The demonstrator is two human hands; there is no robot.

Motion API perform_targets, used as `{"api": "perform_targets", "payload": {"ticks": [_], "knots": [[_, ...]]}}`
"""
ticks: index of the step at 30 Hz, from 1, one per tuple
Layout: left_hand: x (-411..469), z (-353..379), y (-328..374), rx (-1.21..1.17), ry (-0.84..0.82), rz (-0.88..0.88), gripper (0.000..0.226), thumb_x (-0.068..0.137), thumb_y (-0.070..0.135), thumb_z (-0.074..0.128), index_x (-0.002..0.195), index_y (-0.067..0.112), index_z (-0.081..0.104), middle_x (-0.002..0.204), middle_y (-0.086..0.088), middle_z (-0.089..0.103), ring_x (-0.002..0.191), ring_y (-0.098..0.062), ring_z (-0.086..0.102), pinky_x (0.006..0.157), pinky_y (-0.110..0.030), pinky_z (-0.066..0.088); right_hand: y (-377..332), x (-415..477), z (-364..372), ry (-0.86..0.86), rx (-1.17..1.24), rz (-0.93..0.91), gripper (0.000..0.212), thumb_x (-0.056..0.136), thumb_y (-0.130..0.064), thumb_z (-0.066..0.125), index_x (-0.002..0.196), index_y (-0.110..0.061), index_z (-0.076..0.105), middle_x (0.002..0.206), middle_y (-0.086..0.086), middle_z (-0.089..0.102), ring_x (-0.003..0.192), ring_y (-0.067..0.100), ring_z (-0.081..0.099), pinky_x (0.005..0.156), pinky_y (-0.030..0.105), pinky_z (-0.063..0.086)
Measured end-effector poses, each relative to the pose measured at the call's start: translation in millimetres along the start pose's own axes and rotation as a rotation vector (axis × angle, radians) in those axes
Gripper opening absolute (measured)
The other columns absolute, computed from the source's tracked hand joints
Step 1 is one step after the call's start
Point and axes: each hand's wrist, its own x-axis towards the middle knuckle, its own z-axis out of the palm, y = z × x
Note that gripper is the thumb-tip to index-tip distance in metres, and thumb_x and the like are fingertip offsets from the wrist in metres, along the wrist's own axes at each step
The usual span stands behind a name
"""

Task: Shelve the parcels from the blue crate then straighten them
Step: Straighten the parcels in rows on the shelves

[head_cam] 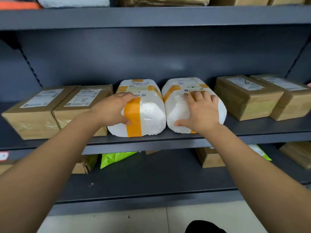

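Note:
Two white foam parcels with orange tape stand side by side in the middle of the grey shelf (168, 140). My left hand (112, 108) grips the near left corner of the left foam parcel (149, 113), thumb on its front. My right hand (200, 111) lies spread over the top and front of the right foam parcel (178, 101). Two brown cardboard parcels (55, 108) sit touching each other at the left, and two more cardboard parcels (252, 96) at the right. The blue crate is out of view.
The shelf above (151, 15) carries more parcels. On the shelf below lie a green bag (114, 158) and brown boxes (210, 158). Pale floor tiles (134, 221) show at the bottom.

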Motion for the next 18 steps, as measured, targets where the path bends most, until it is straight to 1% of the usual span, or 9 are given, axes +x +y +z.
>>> {"api": "perform_targets", "payload": {"ticks": [6, 8, 12, 14, 16, 18], "knots": [[0.2, 4.6, 1.0, -0.01, 0.02, -0.007, 0.097, 0.073, 0.03, 0.082, 0.15, 0.03, 0.024, 0.157, 0.005, 0.023, 0.142, -0.019, 0.024, 0.112, -0.035, 0.025, -2.9, -1.3, 0.6, 0.012, 0.0, 0.007, 0.102, 0.066, -0.074, 0.065, 0.147, -0.021, 0.031, 0.143, 0.006, 0.041, 0.127, 0.031, 0.034, 0.104, 0.043, 0.024], [1.8, 6.4, 1.3, -0.015, 0.015, -0.012, 0.098, 0.073, 0.03, 0.082, 0.151, 0.03, 0.022, 0.158, 0.003, 0.021, 0.144, -0.019, 0.02, 0.115, -0.036, 0.022, -1.9, -1.6, 1.9, 0.014, 0.005, 0.005, 0.102, 0.067, -0.074, 0.065, 0.147, -0.021, 0.03, 0.145, 0.006, 0.04, 0.129, 0.031, 0.034, 0.105, 0.043, 0.023], [4.1, 6.6, 4.0, -0.018, 0.003, -0.033, 0.099, 0.074, 0.029, 0.082, 0.151, 0.028, 0.021, 0.159, 0.002, 0.019, 0.145, -0.02, 0.017, 0.117, -0.037, 0.02, -0.4, 0.9, 4.7, 0.012, -0.005, -0.008, 0.102, 0.069, -0.074, 0.063, 0.148, -0.02, 0.027, 0.147, 0.007, 0.037, 0.132, 0.031, 0.032, 0.109, 0.044, 0.021], [4.3, 5.9, 7.8, 0.028, -0.021, -0.054, 0.101, 0.074, 0.032, 0.081, 0.152, 0.027, 0.017, 0.16, 0.001, 0.015, 0.147, -0.02, 0.013, 0.118, -0.04, 0.016, 1.5, 1.5, 4.9, 0.009, 0.003, -0.025, 0.103, 0.071, -0.073, 0.062, 0.15, -0.02, 0.024, 0.148, 0.008, 0.035, 0.134, 0.03, 0.031, 0.111, 0.044, 0.02], [5.5, 4.5, 15.8, 0.087, -0.049, -0.081, 0.103, 0.074, 0.04, 0.078, 0.153, 0.027, 0.012, 0.161, 0.002, 0.009, 0.148, -0.019, 0.003, 0.119, -0.047, 0.007, 6.4, 0.6, 3.8, 0.001, 0.04, -0.049, 0.103, 0.071, -0.073, 0.062, 0.151, -0.02, 0.022, 0.15, 0.007, 0.034, 0.136, 0.03, 0.029, 0.113, 0.044, 0.017], [10.6, 1.7, 31.8, 0.077, -0.031, -0.062, 0.101, 0.077, 0.044, 0.073, 0.153, 0.029, 0.01, 0.161, 0.002, 0.006, 0.148, -0.018, -0.002, 0.119, -0.048, 0.004, 16.8, -1.1, 0.8, 0.014, 0.092, -0.057, 0.103, 0.072, -0.074, 0.061, 0.151, -0.02, 0.024, 0.151, 0.007, 0.034, 0.139, 0.029, 0.027, 0.115, 0.045, 0.013]]}}
